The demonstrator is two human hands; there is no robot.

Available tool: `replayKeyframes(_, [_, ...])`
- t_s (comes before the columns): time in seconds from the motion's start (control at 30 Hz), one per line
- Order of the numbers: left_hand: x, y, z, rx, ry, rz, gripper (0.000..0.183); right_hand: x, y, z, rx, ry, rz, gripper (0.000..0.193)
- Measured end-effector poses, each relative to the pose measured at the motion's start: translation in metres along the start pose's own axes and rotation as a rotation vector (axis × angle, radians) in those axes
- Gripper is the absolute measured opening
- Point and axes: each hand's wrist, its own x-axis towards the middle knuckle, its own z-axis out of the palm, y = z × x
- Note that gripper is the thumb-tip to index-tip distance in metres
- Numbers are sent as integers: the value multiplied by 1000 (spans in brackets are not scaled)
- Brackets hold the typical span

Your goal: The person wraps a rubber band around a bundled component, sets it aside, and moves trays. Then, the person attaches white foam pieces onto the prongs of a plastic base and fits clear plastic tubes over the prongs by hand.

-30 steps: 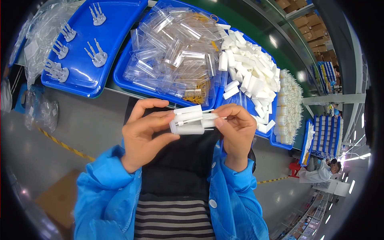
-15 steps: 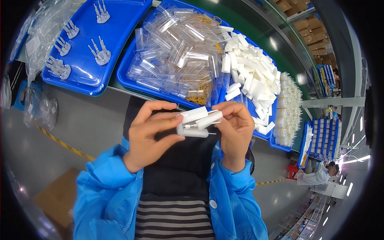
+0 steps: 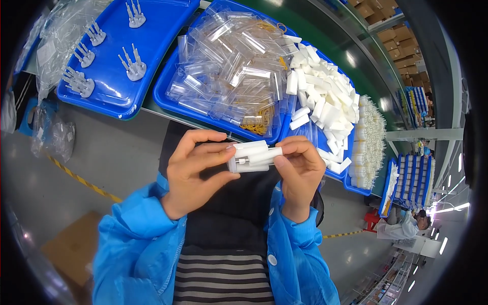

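Above my lap, my left hand (image 3: 195, 168) pinches a small white base (image 3: 232, 164) between fingers and thumb. White cylindrical sleeves (image 3: 250, 146) stretch from that base toward the right, lying side by side. Thumb and fingers of my right hand (image 3: 301, 175) are closed on the right end of the middle white sleeve (image 3: 268, 154). A short piece of thin prong (image 3: 243, 160) shows in a gap between this sleeve and the base. My fingertips hide parts of the base and the sleeve ends.
A blue tray (image 3: 109, 56) at left bears several white pronged bases (image 3: 134, 68). Another holds clear plastic sleeves (image 3: 218, 66) and yellow rubber bands (image 3: 259, 122). Farther right are loose white sleeves (image 3: 325, 96) and packed pin-topped pieces (image 3: 368, 142). A person (image 3: 404, 226) is far right.
The middle sleeve has turned from a tilt to nearly in line with the others. Prong tips that stuck out at the right no longer show. The view has shifted slightly.
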Motion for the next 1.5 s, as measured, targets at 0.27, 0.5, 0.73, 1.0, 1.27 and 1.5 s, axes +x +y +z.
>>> replayKeyframes(0.27, [3, 1, 2, 113, -45, 194, 35, 0, -5, 24, 109, 190, 37, 17])
replayKeyframes(0.5, [5, 4, -1, 158, -32, 193, 34, 1, 2, 24, -53, 95, -93, 18])
replayKeyframes(0.73, [1, -4, 6, 57, -23, 266, 35, -9, -3, 28, -235, 99, -129, 10])
replayKeyframes(1.0, [6, 6, -4, -785, -80, -462, 42, 1, 6, 28, 185, -79, -28, 115])
replayKeyframes(1.27, [7, 0, -8, -977, -280, -673, 45, 6, 10, 38, -288, -275, -174, 45])
replayKeyframes(1.5, [10, 8, 2, -685, -307, -633, 41, 6, 9, 36, -328, -293, -221, 33])
